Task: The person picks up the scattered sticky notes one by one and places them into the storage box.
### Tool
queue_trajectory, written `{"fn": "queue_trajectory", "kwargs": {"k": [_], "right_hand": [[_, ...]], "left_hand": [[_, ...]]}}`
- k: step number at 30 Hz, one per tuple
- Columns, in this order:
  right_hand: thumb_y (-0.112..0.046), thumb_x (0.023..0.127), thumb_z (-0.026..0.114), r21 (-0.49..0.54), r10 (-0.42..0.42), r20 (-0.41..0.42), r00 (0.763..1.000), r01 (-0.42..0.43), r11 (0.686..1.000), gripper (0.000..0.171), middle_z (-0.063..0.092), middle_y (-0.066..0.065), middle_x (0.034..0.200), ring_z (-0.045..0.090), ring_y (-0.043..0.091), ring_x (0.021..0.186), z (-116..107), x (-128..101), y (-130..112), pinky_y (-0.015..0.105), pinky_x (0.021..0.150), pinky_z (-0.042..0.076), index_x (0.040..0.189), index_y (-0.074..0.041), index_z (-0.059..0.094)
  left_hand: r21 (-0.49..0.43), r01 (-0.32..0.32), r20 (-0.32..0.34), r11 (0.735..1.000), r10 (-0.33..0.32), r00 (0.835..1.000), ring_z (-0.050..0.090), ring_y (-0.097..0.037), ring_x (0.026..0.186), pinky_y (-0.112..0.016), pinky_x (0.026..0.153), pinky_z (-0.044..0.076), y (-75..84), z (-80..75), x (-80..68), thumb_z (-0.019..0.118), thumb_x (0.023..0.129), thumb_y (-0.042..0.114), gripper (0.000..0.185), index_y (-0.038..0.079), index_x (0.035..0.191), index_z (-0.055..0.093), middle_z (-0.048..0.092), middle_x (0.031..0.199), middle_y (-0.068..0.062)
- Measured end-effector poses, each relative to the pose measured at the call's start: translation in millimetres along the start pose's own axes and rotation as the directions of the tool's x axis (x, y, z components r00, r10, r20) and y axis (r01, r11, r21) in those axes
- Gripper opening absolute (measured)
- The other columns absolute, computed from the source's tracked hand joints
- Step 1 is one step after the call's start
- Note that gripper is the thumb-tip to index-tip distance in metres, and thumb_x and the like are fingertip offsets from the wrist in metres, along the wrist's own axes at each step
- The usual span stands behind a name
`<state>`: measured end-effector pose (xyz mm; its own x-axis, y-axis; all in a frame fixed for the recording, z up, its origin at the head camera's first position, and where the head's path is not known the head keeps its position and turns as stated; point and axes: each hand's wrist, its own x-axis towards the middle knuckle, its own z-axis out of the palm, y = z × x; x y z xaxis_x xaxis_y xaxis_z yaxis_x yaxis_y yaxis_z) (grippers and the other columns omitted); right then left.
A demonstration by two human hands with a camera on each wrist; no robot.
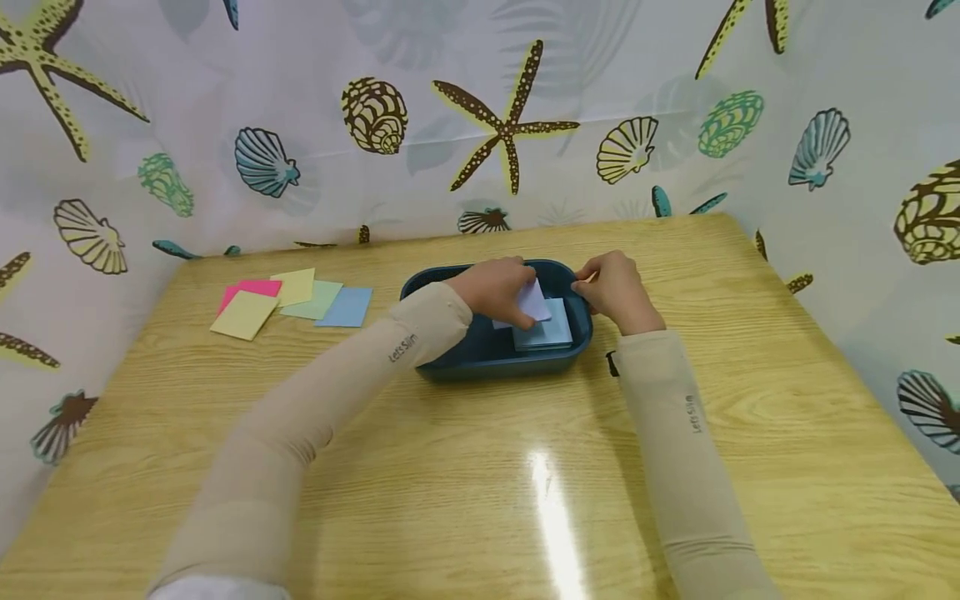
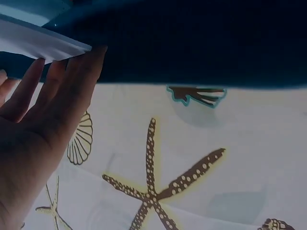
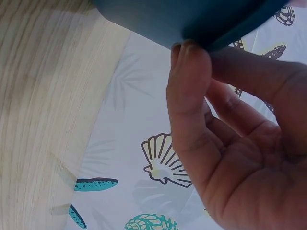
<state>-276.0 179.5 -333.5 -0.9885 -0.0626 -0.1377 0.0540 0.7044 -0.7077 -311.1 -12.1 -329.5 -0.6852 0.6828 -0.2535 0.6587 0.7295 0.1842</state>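
Reaching into the dark blue tray (image 1: 450, 367) at the table's middle, my left hand (image 1: 498, 292) pinches a pale lilac paper square (image 1: 534, 302), fingers bent over its top edge. That sheet is lifted and tilted above a stack of light blue squares (image 1: 546, 332) lying inside the tray toward its 3 o'clock side. In the left wrist view my fingertips (image 2: 72, 72) meet the sheet's white edge (image 2: 43, 43) under the tray's dark wall (image 2: 201, 43).

My right hand (image 1: 617, 292) is at the tray's 3 o'clock rim, thumb and fingers curled and gripping it; the right wrist view shows my thumb (image 3: 189, 72) pressed against the blue rim (image 3: 192, 19).

At 9 o'clock from the tray, well apart from it, lie loose coloured sheets (image 1: 288, 302) on the wooden table (image 1: 480, 483): pink, yellow, green and blue, overlapping. A sea-shell curtain (image 1: 495, 125) hangs behind at 12 o'clock.
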Motion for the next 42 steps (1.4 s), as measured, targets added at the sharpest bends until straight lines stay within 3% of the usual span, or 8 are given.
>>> {"fn": "queue_trajectory", "kwargs": {"k": [6, 13, 27, 42], "right_hand": [[-0.007, 0.093, 0.061, -0.002, 0.018, 0.016, 1.000, -0.018, 1.000, 0.024, 0.062, 0.026, 0.099, 0.067, 0.023, 0.067, 0, 1, -1, 0.026, 0.059, 0.053, 0.111, 0.009, 0.065], [-0.007, 0.093, 0.061, 0.001, 0.024, 0.011, 1.000, -0.024, 1.000, 0.024, 0.063, 0.024, 0.098, 0.067, 0.022, 0.067, -1, 1, -1, 0.025, 0.058, 0.053, 0.111, 0.008, 0.066], [-0.007, 0.093, 0.061, -0.003, 0.014, 0.008, 1.000, -0.014, 1.000, 0.024, 0.062, 0.025, 0.100, 0.066, 0.022, 0.068, -1, 3, 2, 0.024, 0.058, 0.053, 0.111, 0.007, 0.066], [-0.007, 0.093, 0.061, 0.003, 0.032, 0.023, 0.999, -0.032, 0.999, 0.025, 0.061, 0.026, 0.104, 0.067, 0.025, 0.072, -1, 1, -2, 0.026, 0.060, 0.054, 0.113, 0.008, 0.065]], "left_hand": [[0.052, -0.051, 0.035, 0.997, 0.050, 0.998, 0.056, -0.019, 0.100, -0.031, 0.089, 0.047, 13.1, 14.1, 14.7, 0.072, 0.081, 0.042, 0.067, 0.003, 0.131, 0.052, 0.056, 0.118, -0.010], [0.049, -0.077, 0.061, 0.996, 0.074, 0.995, 0.055, -0.020, 0.100, -0.031, 0.089, 0.046, 19.6, 17.9, 22.7, 0.072, 0.083, 0.041, 0.066, 0.001, 0.131, 0.052, 0.056, 0.119, -0.010], [0.041, -0.058, 0.109, 0.997, 0.054, 0.993, 0.055, -0.019, 0.103, -0.031, 0.094, 0.045, 21.7, 23.8, 34.8, 0.072, 0.084, 0.042, 0.068, 0.001, 0.134, 0.050, 0.053, 0.123, -0.011], [0.046, -0.091, 0.089, 0.995, 0.086, 0.992, 0.055, -0.020, 0.102, -0.030, 0.090, 0.046, 20.2, 25.7, 33.8, 0.072, 0.083, 0.044, 0.070, 0.004, 0.135, 0.047, 0.051, 0.120, -0.011]]}}
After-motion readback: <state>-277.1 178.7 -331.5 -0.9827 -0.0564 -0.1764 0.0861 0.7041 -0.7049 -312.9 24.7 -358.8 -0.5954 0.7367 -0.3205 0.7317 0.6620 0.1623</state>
